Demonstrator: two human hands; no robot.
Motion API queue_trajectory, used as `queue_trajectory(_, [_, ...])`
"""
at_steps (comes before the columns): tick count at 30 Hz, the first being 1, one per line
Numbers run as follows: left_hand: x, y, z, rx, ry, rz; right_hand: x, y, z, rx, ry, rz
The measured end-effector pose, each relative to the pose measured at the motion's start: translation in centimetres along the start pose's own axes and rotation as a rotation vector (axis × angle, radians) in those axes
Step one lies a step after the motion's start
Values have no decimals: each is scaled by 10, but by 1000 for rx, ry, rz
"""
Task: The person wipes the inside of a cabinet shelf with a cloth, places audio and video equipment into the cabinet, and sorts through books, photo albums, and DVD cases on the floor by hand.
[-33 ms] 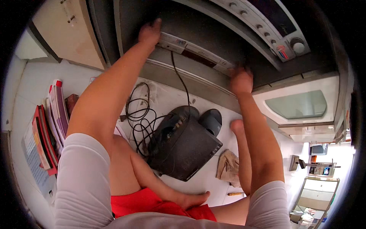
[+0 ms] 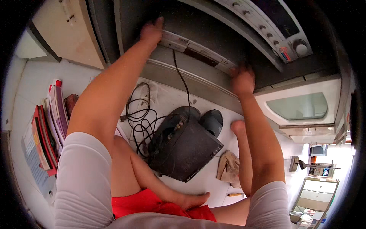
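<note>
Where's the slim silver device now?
Head view, upper centre: the slim device is between the left hand and right hand, lower-left of the knobbed unit.

from afar i see the flat silver device [image 2: 197,54] in the dark grey cabinet [image 2: 206,28]; before it, on the white tiled floor [image 2: 207,171], the black rectangular box [image 2: 188,152], black looped cable [image 2: 143,121] left, brown cloth [image 2: 229,168] right.

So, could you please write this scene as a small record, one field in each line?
Left hand: at left end of silver-fronted box
Right hand: at its right end, blurred; exact grip unclear
Hanging: black cord, below the box's front
Floor: black box, dark slippers, brown cloth
Left side: books
Upper right: panel with knobs
</note>
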State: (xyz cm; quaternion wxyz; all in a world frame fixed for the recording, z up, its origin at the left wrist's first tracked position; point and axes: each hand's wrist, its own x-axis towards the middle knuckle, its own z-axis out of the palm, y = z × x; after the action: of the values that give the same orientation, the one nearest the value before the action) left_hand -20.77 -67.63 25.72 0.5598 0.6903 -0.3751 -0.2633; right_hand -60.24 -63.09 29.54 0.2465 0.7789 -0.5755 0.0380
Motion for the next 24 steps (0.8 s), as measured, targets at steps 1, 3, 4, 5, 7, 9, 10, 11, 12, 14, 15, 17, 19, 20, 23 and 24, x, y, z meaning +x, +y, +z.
queue_trajectory(1, [10, -11, 5, -15, -10, 22, 6, -6, 1, 10, -9, -11])
queue_trajectory(3, [17, -7, 21, -57, -11, 31, 21, -6, -10, 25, -153, 103])
queue_trajectory(4, [20, -2, 33, -111, -23, 53, 26, 5, -2, 10, -153, 109])
queue_trajectory(5, [33, -12, 40, -140, 85, 167, 34, 9, 9, -27, -147, 58])
queue_trajectory(7, [50, -19, 55, -133, -2, 91, 46, 22, 27, -76, -155, 15])
queue_trajectory(9, [78, -20, 59, 167, -65, 31, 61, 16, 34, -30, -168, 43])
queue_trajectory(10, [82, -24, 64, 164, -67, 27, 66, 24, 46, -34, -171, 41])
queue_trajectory(11, [81, -27, 71, 65, 33, 81, 68, 39, 64, -59, -95, -12])
queue_trajectory(12, [83, -30, 72, -27, 142, 138, 73, 43, 75, -74, -14, -69])
queue_trajectory(14, [80, -10, 73, -51, 8, 16, 75, 47, 74, -78, -21, -64])
queue_trajectory(15, [67, -3, 75, -68, -124, -108, 67, 53, 70, -78, -29, -62])
queue_trajectory(17, [72, -1, 65, -31, -140, -49, 79, 53, 69, -74, -104, -65])
queue_trajectory(19, [73, -6, 52, -27, -170, -12, 80, 55, 72, -78, -185, -63])
queue_trajectory(20, [66, -5, 49, -22, -177, 6, 74, 57, 72, -90, -68, -157])
queue_trajectory(23, [26, -34, 23, 148, 66, 179, 48, -12, 38, 123, 104, -125])
queue_trajectory(24, [-7, -55, 15, 238, 199, 283, 21, -47, 13, 319, 130, 16])
